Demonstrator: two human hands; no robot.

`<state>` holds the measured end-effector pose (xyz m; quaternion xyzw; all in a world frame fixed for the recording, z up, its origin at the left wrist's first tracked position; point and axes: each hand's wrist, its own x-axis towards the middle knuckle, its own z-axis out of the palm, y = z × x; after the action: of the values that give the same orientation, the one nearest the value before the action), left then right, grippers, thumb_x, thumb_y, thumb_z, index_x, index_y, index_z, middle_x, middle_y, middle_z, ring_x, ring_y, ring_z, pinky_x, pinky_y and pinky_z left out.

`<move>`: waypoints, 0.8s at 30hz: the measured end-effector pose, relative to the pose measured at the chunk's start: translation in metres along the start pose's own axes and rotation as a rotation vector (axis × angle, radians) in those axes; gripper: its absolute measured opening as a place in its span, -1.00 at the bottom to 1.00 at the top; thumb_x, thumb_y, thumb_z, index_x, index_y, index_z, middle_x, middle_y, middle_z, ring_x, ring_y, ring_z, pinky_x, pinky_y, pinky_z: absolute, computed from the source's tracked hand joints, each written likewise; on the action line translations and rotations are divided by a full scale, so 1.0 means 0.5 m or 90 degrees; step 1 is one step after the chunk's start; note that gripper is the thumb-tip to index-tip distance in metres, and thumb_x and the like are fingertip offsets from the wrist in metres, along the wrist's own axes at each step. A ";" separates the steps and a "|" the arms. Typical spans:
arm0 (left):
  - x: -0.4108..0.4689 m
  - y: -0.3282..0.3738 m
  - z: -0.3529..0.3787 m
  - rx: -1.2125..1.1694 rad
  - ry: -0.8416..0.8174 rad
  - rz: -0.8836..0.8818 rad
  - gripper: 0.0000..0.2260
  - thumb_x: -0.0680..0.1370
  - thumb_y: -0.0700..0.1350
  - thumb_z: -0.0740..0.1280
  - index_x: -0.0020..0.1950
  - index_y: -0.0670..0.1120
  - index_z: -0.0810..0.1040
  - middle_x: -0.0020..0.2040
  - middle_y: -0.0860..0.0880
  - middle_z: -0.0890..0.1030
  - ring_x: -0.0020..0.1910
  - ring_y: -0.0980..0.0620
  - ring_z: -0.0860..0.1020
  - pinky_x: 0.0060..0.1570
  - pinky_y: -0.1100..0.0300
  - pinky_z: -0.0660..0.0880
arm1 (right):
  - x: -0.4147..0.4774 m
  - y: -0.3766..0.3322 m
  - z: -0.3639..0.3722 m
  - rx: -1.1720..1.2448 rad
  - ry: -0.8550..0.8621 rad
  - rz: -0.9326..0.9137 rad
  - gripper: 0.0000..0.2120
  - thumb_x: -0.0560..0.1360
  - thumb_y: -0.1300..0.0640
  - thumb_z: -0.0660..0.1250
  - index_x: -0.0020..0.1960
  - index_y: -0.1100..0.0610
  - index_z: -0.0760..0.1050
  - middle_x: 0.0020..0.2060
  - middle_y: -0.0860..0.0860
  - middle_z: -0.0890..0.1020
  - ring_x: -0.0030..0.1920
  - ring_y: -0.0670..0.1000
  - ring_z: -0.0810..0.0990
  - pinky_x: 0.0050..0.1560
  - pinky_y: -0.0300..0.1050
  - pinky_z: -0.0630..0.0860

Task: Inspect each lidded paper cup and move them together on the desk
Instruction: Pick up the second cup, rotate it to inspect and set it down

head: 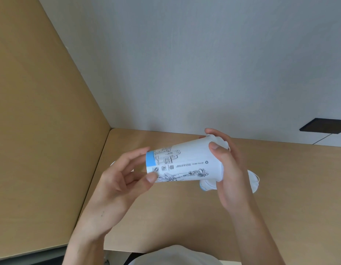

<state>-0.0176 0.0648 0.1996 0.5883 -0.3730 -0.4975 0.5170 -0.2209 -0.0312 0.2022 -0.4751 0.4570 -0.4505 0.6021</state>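
A white paper cup (pixel 187 161) with black line drawings and a blue band at its base lies sideways in the air above the desk (pixel 185 217). My left hand (pixel 123 178) grips its base end with fingertips and thumb. My right hand (pixel 229 169) holds the lidded end, covering most of the white lid. Another cup (pixel 207 185) stands on the desk behind and below the held one, mostly hidden. A sliver of a white lid (pixel 112 163) shows behind my left hand; the thing under it is hidden.
A white face mask (pixel 254 181) lies on the desk just right of my right hand. A tan side panel (pixel 41 111) walls the desk on the left, a grey wall (pixel 204 64) stands behind. A dark flat object (pixel 324 126) sits at far right.
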 end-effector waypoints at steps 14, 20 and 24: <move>0.004 -0.002 -0.005 -0.008 0.052 0.016 -0.59 0.50 0.08 0.54 0.31 0.00 0.62 0.15 0.03 0.75 -0.07 -0.03 0.72 -0.10 0.16 0.67 | -0.004 0.004 0.007 0.007 0.016 -0.008 -0.57 0.27 -0.19 0.44 0.13 -0.16 0.68 0.17 -0.07 0.65 0.36 0.19 0.52 0.46 0.35 0.37; 0.002 -0.003 -0.007 -0.012 0.052 0.015 -0.64 0.52 -0.06 0.50 0.30 -0.03 0.62 0.16 0.02 0.75 -0.06 0.00 0.72 -0.09 0.15 0.67 | -0.009 0.000 0.013 -0.004 -0.002 -0.027 -0.50 0.25 -0.18 0.41 0.17 -0.08 0.65 0.02 -0.19 0.66 0.12 -0.10 0.57 0.23 -0.06 0.46; -0.002 -0.006 -0.014 -0.022 0.056 0.016 -0.60 0.51 0.00 0.52 0.33 0.00 0.61 0.20 0.04 0.73 -0.01 0.03 0.74 -0.01 0.13 0.68 | -0.009 0.003 0.012 -0.014 -0.007 -0.037 -0.45 0.25 -0.17 0.40 0.20 -0.02 0.63 -0.01 -0.27 0.68 0.05 -0.25 0.61 0.05 -0.36 0.51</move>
<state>-0.0115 0.0679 0.1969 0.5958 -0.3485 -0.4712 0.5491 -0.2156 -0.0255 0.2019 -0.4971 0.4450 -0.4601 0.5858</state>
